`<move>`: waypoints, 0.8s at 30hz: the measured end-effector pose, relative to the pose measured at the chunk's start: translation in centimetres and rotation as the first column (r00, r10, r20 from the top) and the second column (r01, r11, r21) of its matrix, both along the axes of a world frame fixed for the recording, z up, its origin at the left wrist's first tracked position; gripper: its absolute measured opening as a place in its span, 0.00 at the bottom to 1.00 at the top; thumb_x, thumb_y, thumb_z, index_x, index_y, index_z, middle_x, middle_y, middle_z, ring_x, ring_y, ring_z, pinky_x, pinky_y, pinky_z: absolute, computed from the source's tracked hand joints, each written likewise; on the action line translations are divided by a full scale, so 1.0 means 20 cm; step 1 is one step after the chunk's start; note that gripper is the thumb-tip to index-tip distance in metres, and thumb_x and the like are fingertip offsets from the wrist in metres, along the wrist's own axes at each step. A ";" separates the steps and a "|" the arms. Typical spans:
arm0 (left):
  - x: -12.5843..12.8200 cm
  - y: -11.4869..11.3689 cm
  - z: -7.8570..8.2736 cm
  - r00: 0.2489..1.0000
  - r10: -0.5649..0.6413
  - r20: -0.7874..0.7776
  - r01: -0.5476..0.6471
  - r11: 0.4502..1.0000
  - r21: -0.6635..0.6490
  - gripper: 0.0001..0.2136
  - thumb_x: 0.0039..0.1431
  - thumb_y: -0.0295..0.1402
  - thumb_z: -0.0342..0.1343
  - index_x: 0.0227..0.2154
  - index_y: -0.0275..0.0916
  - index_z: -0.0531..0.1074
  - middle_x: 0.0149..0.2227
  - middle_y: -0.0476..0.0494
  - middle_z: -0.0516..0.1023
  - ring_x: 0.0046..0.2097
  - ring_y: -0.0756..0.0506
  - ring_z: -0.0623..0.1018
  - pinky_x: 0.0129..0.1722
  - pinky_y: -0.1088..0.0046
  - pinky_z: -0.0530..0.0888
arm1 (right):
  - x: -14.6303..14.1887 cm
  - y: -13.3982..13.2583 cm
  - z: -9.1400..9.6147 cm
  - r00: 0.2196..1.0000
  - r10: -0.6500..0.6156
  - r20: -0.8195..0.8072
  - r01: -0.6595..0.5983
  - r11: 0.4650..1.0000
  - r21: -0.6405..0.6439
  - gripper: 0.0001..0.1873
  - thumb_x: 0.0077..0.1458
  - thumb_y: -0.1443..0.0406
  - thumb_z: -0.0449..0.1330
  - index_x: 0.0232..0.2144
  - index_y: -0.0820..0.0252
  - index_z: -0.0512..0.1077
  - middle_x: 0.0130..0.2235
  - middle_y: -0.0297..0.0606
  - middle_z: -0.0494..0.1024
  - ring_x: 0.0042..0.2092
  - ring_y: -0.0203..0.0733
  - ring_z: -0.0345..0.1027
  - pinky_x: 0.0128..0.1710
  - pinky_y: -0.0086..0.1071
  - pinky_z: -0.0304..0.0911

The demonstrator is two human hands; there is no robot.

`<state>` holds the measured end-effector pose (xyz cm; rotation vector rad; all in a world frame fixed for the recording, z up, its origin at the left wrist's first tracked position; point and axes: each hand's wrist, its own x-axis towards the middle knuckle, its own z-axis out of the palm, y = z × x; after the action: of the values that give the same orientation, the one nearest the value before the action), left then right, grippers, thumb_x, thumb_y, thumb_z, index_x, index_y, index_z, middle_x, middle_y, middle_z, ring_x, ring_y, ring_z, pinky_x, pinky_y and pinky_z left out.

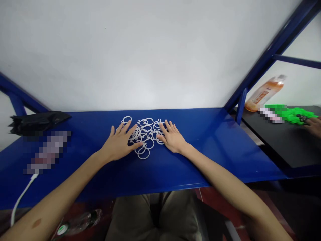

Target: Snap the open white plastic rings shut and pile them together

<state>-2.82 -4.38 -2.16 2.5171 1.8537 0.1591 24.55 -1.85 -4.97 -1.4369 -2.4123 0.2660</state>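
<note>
A loose pile of thin white rings (143,153), each with a small knob or clasp, lies on the blue table (160,174). My left hand (119,142) rests over the pile's left side, palm down with fingers spread and the thumb on the rings. On the other side, my right hand (172,136) lies palm down with its fingers apart, the fingertips touching the rings at the right edge. Neither hand grips anything. Some rings are partly hidden under the fingers.
At the left are a black plastic bag (40,122) and a blurred-out item with a white cable (22,194). A black table (283,144) at right bears an orange drink bottle (265,93) and bright green items (301,115) by another person's hand (314,126). Blue frame bars (265,60) rise beside it.
</note>
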 end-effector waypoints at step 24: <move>-0.15 0.22 0.11 0.974 0.024 0.226 -0.088 0.957 0.278 0.18 0.68 0.39 0.43 0.48 0.34 0.72 0.51 0.35 0.74 0.54 0.35 0.71 0.55 0.54 0.66 | -0.03 0.03 0.09 0.994 0.001 -0.112 0.005 0.999 0.049 0.39 0.66 0.44 0.43 0.66 0.67 0.58 0.68 0.57 0.56 0.71 0.60 0.42 0.68 0.57 0.44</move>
<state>-5.88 -0.02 0.08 2.4886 1.9336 0.7281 23.99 -1.20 -3.18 -1.3655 -2.3114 0.2772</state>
